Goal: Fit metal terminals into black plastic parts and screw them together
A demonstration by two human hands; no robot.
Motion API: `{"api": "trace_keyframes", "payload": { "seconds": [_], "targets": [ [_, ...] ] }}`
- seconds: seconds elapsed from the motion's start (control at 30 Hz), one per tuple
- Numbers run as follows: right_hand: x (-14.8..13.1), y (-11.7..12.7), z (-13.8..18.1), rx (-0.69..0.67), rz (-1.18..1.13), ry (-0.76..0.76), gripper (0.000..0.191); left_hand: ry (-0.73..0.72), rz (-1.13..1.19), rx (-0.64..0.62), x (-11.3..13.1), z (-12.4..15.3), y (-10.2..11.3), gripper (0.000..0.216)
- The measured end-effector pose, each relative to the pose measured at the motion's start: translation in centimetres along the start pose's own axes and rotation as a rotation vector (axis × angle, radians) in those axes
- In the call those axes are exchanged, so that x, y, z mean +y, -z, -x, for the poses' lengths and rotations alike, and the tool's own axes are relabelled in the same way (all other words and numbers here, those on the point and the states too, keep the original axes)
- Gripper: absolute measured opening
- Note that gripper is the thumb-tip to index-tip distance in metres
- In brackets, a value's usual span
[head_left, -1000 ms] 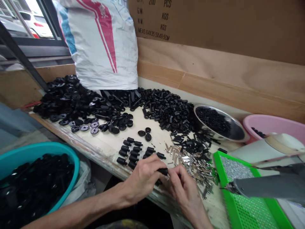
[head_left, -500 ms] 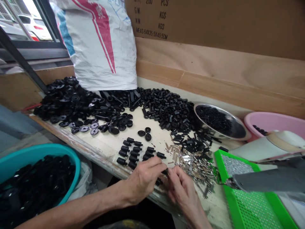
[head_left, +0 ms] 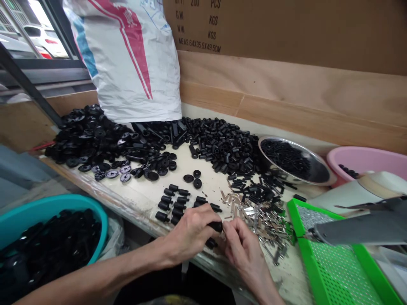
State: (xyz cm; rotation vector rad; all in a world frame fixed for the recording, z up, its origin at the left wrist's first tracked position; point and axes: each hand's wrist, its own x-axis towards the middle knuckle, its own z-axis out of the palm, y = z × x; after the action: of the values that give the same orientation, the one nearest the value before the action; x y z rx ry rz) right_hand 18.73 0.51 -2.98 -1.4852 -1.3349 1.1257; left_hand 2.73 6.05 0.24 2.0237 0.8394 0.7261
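My left hand [head_left: 195,228] is closed on a short black plastic cylinder [head_left: 216,226] above the table's front edge. Pinched at the cylinder's right end are the fingertips of my right hand [head_left: 243,245]; whatever small piece lies between them is hidden. Behind my left hand stand rows of similar black cylinders [head_left: 162,216] with thin stems, lying on their sides. Another dark cylinder [head_left: 211,242] lies below my hands, partly covered. Loose flat metal strips [head_left: 267,224] are scattered just past my right hand.
Black tube parts [head_left: 222,144] and black discs [head_left: 95,135] are heaped at the back. A steel bowl [head_left: 324,178], a pink basin [head_left: 375,154] and green trays [head_left: 305,254] stand right. A teal tub [head_left: 103,224] sits at left, below a white sack [head_left: 136,72]. A grey tool [head_left: 356,228] juts over the trays.
The cylinder in my left hand now shows more, with its end turned towards me. My hands have stayed nearly in place, and the camera view has shifted slightly.
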Motion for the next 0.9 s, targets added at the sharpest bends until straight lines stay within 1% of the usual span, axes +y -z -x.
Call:
{"api": "trace_keyframes", "payload": {
  "seconds": [0.1,0.2,0.3,0.4,0.5,0.57,0.67,0.73,0.8,0.9],
  "targets": [
    [0.2,-0.2,0.0,0.011,-0.028,-0.028,0.035,-0.044,-0.032,0.090,-0.6,0.5,-1.4,0.030],
    [0.3,0.0,-0.2,0.027,-0.013,-0.020,0.035,-0.044,-0.060,0.105,-0.7,0.4,-1.6,0.030],
    [0.3,0.2,-1.0,0.067,0.062,0.018,0.037,-0.029,-0.094,0.025,-0.6,-0.7,-0.7,0.028],
    [0.2,0.6,-2.7,0.113,0.127,0.064,0.038,-0.006,-0.087,-0.058,-1.0,-2.6,0.7,0.021],
    [0.3,1.3,-4.7,0.148,0.155,0.088,0.038,0.009,-0.072,-0.105,-2.4,-5.1,1.8,0.021],
    [0.5,2.1,-5.5,0.191,0.183,0.096,0.037,0.010,-0.126,-0.132,-3.8,-6.7,2.1,0.020],
    [1.1,3.2,-5.8,0.261,0.230,0.096,0.037,0.019,-0.209,-0.149,-5.9,-8.5,2.2,0.018],
    [1.6,3.9,-5.5,0.286,0.264,0.094,0.038,0.032,-0.259,-0.169,-7.0,-9.2,2.0,0.017],
    [2.1,4.3,-5.1,0.296,0.302,0.095,0.038,0.040,-0.300,-0.192,-7.7,-9.5,1.7,0.015],
    [2.8,4.6,-4.8,0.304,0.369,0.098,0.039,0.042,-0.349,-0.219,-7.8,-9.5,1.3,0.013]
  ]
}}
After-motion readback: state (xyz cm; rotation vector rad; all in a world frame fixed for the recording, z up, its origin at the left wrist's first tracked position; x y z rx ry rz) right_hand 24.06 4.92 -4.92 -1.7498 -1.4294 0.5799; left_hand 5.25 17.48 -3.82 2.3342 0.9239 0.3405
